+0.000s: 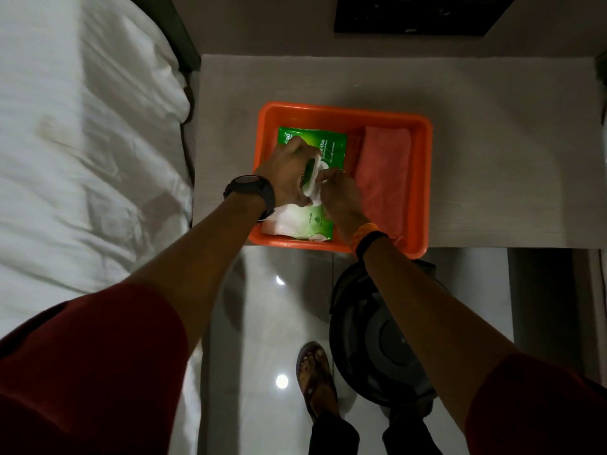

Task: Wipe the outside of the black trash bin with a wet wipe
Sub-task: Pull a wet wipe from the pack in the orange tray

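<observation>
A round black plastic trash bin stands on the glossy floor, below and nearer than both hands, partly under the right forearm, with open floor to its left. Above it, in an orange plastic tray overhanging the table edge, the left hand presses a green wipes packet. The right hand pinches a white wet wipe at the packet's opening.
</observation>
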The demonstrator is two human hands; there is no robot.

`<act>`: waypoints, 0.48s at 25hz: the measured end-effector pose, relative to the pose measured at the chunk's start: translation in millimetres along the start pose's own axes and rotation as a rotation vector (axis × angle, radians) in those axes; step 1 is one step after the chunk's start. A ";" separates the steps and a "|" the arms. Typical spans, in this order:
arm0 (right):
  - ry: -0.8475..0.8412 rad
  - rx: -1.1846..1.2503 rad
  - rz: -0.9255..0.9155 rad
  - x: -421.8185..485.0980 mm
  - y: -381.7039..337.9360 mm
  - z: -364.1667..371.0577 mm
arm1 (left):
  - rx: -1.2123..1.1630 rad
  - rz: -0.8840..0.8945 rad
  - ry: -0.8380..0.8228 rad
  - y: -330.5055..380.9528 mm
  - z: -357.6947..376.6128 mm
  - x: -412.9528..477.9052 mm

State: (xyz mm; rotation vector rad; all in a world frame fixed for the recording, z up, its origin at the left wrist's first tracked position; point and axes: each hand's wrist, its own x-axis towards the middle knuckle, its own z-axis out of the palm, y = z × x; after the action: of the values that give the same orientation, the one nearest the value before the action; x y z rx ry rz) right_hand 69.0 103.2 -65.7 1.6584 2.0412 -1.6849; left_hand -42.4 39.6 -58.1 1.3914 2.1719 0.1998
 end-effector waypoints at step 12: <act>0.087 -0.210 -0.138 -12.4 10.8 2.9 | -0.524 -0.169 0.109 -0.4 -2.4 -23.1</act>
State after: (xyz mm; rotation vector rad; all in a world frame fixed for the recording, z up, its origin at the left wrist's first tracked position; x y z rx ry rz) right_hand 80.3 91.1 -67.2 1.5833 2.3299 -1.3951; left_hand -36.7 19.5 -47.8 0.9152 2.1001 0.7358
